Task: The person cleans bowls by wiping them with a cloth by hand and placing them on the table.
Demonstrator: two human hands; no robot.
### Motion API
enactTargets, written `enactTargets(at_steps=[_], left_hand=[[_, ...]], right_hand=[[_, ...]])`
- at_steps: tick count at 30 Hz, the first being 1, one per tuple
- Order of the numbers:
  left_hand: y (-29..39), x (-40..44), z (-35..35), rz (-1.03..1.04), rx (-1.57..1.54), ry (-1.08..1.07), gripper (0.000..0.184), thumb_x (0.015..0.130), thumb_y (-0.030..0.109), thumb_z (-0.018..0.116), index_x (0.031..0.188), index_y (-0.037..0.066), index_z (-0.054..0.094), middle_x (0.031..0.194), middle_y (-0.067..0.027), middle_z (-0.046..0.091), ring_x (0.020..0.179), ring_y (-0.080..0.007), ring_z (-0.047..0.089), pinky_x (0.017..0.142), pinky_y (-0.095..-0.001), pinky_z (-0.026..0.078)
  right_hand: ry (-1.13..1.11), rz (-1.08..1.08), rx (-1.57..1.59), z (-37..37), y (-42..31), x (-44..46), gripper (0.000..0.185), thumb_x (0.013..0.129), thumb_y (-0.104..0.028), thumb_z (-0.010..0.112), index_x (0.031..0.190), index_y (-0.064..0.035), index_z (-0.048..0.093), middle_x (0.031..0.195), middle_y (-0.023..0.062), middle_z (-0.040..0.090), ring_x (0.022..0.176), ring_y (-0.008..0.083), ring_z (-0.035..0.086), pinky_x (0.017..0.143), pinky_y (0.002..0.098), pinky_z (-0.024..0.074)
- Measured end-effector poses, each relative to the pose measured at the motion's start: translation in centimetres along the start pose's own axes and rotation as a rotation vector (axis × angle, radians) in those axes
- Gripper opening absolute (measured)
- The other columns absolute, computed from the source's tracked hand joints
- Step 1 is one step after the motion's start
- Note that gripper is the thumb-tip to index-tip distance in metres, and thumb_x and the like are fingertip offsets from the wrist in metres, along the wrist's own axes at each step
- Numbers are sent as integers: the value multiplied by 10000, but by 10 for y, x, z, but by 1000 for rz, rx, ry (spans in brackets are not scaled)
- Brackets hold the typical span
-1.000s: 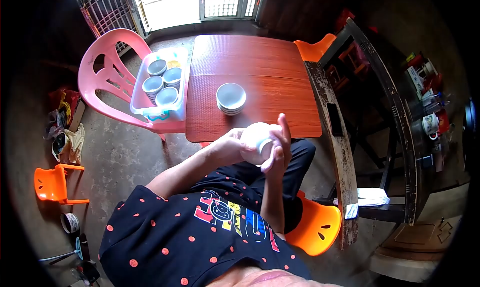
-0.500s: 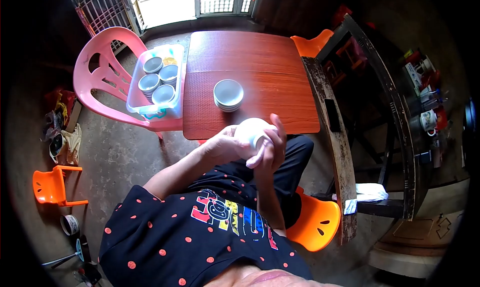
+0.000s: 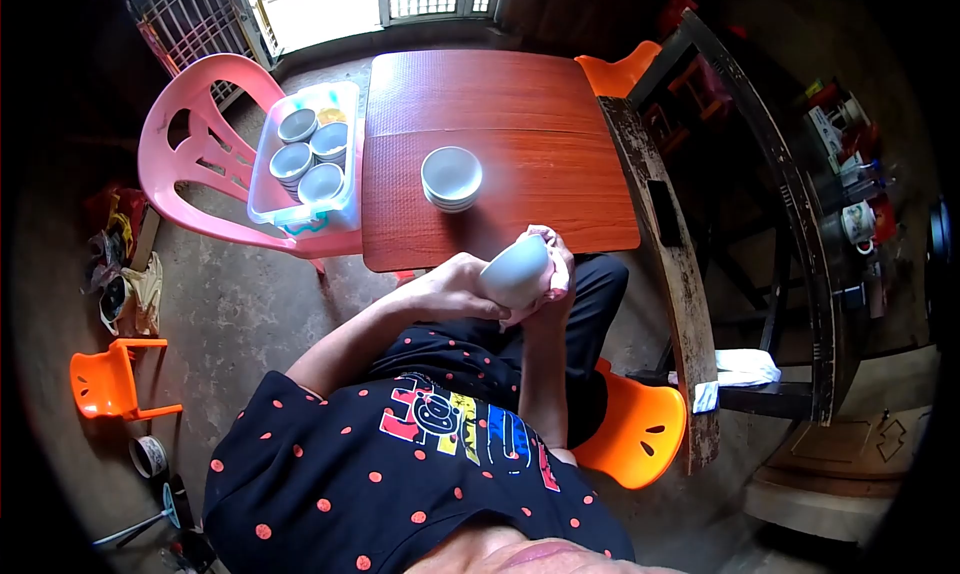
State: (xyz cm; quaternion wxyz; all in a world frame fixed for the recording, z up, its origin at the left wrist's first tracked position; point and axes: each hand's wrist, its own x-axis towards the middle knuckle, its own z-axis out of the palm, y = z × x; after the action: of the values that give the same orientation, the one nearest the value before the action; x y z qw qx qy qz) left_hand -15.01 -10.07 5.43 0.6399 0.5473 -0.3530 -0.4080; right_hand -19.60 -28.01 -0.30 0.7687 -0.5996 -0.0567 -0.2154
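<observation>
A small white bowl [image 3: 513,273] is held tilted above my lap, just off the table's near edge. My left hand [image 3: 452,288] grips it from the left side, fingers closed around its lower edge. My right hand [image 3: 552,299] is on the bowl's other side, closed on a pinkish cloth [image 3: 557,278] that presses against the bowl. Part of the cloth is hidden behind the bowl. On the reddish-brown table [image 3: 540,154] stands a short stack of similar bowls [image 3: 452,177], beyond my hands.
Left of the table, a clear plastic bin [image 3: 262,200] with several stacks of bowls rests on a pink chair [image 3: 160,139]. A worn wooden bench [image 3: 672,304] runs along the right. Orange chairs [image 3: 640,429] stand nearby, one [image 3: 100,384] on the floor at left.
The bowl has been turned in my hands: its foot faced my right hand before, and now its smooth side shows. My right hand and the cloth have shifted up and right around it.
</observation>
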Motion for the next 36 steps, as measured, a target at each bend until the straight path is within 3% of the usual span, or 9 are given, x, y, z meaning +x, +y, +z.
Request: enactTargets(at_steps=[2,6,12,17,19,27,30,33,36], left_hand=[[12,0,0,-54,76,-6,292,741,92,786,984,-9,658,888,-13,665,801,-65,597,758,-227,481],[9,-5,5,-36,38,11,306,707,56,791,969,-18,651,884,-31,668,823,-86,614,768,-239,491],[15,-3,9,19,9,163,351,696,42,801,1000,-33,644,912,-65,680,849,-108,627,781,-252,501],[5,1,18,49,-3,151,261,746,114,766,941,-6,640,795,-25,646,732,-86,604,689,-258,498],[-1,-2,12,25,131,81,213,759,122,713,903,-14,637,776,-42,654,727,-100,604,660,-279,494],[3,-1,25,158,336,89,252,776,48,744,989,-42,644,908,-50,642,826,-100,594,766,-263,508],[-2,3,20,81,426,46,222,782,14,702,982,-38,622,885,-53,639,829,-94,595,734,-267,517],[3,3,20,0,534,7,193,790,-14,636,978,-21,591,830,-58,647,804,-82,597,702,-269,518],[-15,0,11,70,370,-31,169,789,56,689,926,-12,617,804,-70,650,756,-100,604,678,-279,513]], right_hand=[[-59,273,7,12,-53,9,268,889,-240,532,961,2,620,943,136,634,837,217,637,754,327,513],[-326,-93,-692,39,-100,18,166,798,-130,567,824,11,652,787,151,622,755,298,634,714,367,516],[-84,147,1014,21,1,-2,328,875,-329,565,887,-2,587,885,60,616,768,143,599,656,278,494],[6,292,22,17,-45,11,234,835,-239,557,775,-20,616,881,71,629,831,163,599,711,324,482],[-309,-344,-889,28,-79,18,204,815,-207,558,767,-16,610,812,71,601,772,155,581,686,312,466],[-255,466,1159,11,1,8,308,898,-279,497,711,-36,527,691,55,514,634,154,518,600,270,447],[-138,420,450,0,-20,7,267,871,-240,528,704,-33,549,703,82,539,695,217,534,675,349,457],[-325,-302,-926,24,-75,17,200,774,-185,563,699,0,566,665,100,538,634,238,550,619,331,447],[-244,108,-463,10,-67,17,273,821,-249,543,676,-18,556,633,63,535,622,218,546,605,350,444]])
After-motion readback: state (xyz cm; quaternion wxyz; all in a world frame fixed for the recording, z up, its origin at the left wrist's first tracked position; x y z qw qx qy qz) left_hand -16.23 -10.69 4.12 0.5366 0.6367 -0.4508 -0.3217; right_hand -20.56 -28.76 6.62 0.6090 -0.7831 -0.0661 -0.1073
